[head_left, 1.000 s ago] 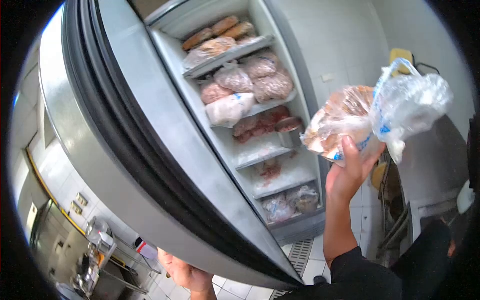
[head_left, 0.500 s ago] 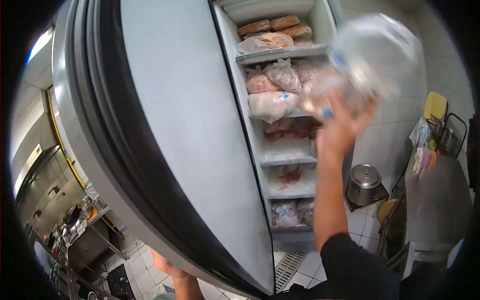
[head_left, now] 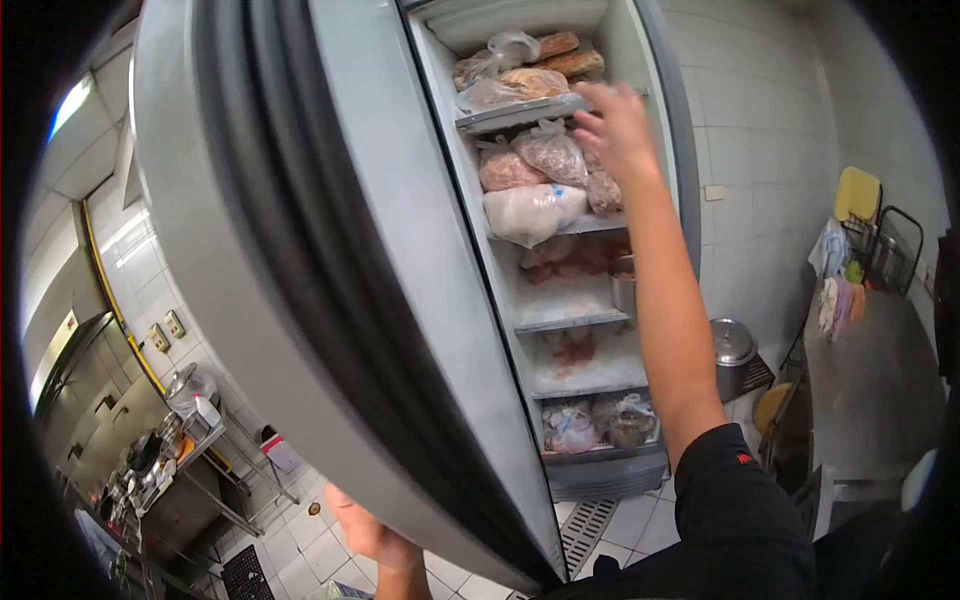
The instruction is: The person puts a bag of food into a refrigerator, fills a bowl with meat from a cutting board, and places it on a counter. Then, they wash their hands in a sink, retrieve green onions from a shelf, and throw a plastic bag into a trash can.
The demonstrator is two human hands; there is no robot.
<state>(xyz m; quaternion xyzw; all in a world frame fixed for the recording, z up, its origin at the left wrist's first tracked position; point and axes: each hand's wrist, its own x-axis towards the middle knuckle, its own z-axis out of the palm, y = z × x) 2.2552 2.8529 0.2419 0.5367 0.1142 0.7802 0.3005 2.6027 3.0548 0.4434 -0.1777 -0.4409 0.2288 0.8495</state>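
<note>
Two bare hands are at an open freezer (head_left: 684,160). The right hand (head_left: 618,130), blurred, has its fingers apart and holds nothing, near the top shelf (head_left: 520,113). The left hand (head_left: 368,530) is at the door (head_left: 385,110)'s lower edge, partly hidden, so its grip cannot be told. Bags (head_left: 500,90) sit piled on that shelf; being slick and close to its edge, they could slide out if knocked. A swinging door could also catch the right arm. Counted: five levels, one white bag (head_left: 535,212), two bottom bags (head_left: 570,428), one lidded pot (head_left: 734,345) outside.
</note>
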